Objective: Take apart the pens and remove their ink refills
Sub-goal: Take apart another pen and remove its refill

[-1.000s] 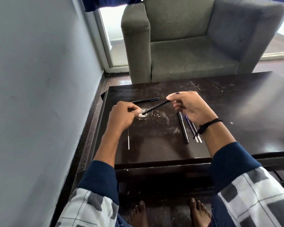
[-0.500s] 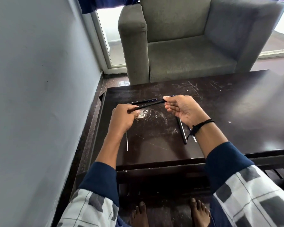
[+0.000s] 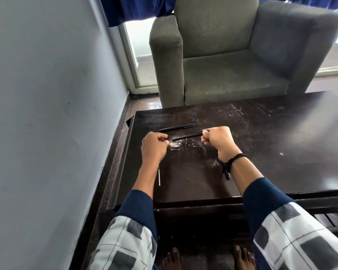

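armchair (image 3: 232, 78): grey, upper centre, behind tabletop | tabletop (image 3: 281, 137): dark, scratched, glossy, white smudge (image 3: 176, 145) centre-left | wall (image 3: 47, 114): pale grey, whole left side | curtain (image 3: 133, 8): blue, top edge | glass door (image 3: 141, 55): between wall and armchair

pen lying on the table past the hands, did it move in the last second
No. The lying pen still sits just beyond the white smear on the table, at the same angle.

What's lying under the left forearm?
A thin white refill lies on the dark table, its near part showing beside the left forearm. Its far end is covered by that forearm.
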`<action>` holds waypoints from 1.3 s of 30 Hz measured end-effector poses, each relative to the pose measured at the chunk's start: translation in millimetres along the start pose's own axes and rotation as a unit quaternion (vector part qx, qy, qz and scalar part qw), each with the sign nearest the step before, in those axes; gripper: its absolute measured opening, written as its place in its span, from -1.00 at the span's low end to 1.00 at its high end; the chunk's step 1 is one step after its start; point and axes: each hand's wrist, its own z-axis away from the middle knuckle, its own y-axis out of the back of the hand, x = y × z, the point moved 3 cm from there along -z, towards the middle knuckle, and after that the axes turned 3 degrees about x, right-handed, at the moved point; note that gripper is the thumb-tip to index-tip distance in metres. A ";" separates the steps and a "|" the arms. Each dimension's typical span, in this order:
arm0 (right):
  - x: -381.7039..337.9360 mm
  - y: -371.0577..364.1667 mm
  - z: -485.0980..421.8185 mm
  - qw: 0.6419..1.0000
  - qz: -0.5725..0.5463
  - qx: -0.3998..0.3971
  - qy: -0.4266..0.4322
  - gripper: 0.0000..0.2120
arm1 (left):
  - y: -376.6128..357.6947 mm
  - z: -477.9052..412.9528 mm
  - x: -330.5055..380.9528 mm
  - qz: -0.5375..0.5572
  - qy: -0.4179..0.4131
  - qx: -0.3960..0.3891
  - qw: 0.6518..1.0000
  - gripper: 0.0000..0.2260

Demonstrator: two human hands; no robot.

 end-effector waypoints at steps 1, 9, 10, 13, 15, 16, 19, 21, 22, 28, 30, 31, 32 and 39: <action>0.6 -2.6 -1.7 1.000 0.013 -0.019 -0.001 -0.70 | -0.6 -3.1 -1.1 -0.023 -0.005 0.001 1.000 -0.76; -0.8 -28.4 -32.0 0.995 0.097 -0.020 0.009 -0.77 | -12.9 -36.8 -5.0 -0.086 -0.029 -0.019 0.996 -0.65; -1.8 -31.6 -36.3 0.992 0.124 -0.026 0.015 -0.79 | -15.2 -39.6 -6.9 -0.091 -0.035 -0.026 0.995 -0.64; -5.3 -40.5 -44.7 0.981 0.181 -0.061 0.026 -0.78 | -21.1 -43.8 -17.4 -0.105 -0.043 -0.033 0.993 -0.65; -5.5 -45.1 -50.8 0.976 0.207 -0.059 0.036 -0.76 | -22.9 -44.8 -22.6 -0.110 -0.045 -0.017 0.993 -0.69; -5.7 -45.5 -52.1 0.975 0.212 -0.048 0.041 -0.76 | -23.0 -44.3 -23.7 -0.108 -0.046 -0.005 0.993 -0.71; -3.5 -46.8 -54.0 0.973 0.221 -0.012 0.065 -0.79 | -22.2 -44.0 -24.1 -0.100 -0.040 0.030 0.994 -0.76; 0.0 -45.7 -52.3 0.972 0.226 0.003 0.070 -0.85 | -21.0 -44.4 -25.3 -0.099 -0.036 0.048 0.993 -0.79; 1.6 -45.1 -51.5 0.972 0.222 0.009 0.072 -0.87 | -20.6 -44.5 -26.0 -0.099 -0.035 0.053 0.993 -0.80; 1.6 -38.3 -48.4 0.976 0.200 0.030 0.077 -0.84 | -23.7 -46.4 -22.8 -0.083 -0.027 0.068 0.994 -0.84; 0.3 -38.2 -46.0 0.972 0.216 0.026 0.086 -0.89 | -24.3 -45.5 -22.5 -0.083 -0.021 0.078 0.993 -0.87; -0.1 -38.8 -44.9 0.969 0.230 0.019 0.092 -0.89 | -24.3 -44.7 -22.6 -0.083 -0.017 0.081 0.993 -0.87; -0.6 -39.9 -44.1 0.965 0.243 0.013 0.099 -0.88 | -24.2 -43.9 -22.5 -0.083 -0.014 0.082 0.993 -0.87; -1.3 -42.5 -43.4 0.952 0.283 -0.001 0.118 -0.84 | -25.4 -43.9 -19.5 -0.069 0.008 0.058 0.996 -0.87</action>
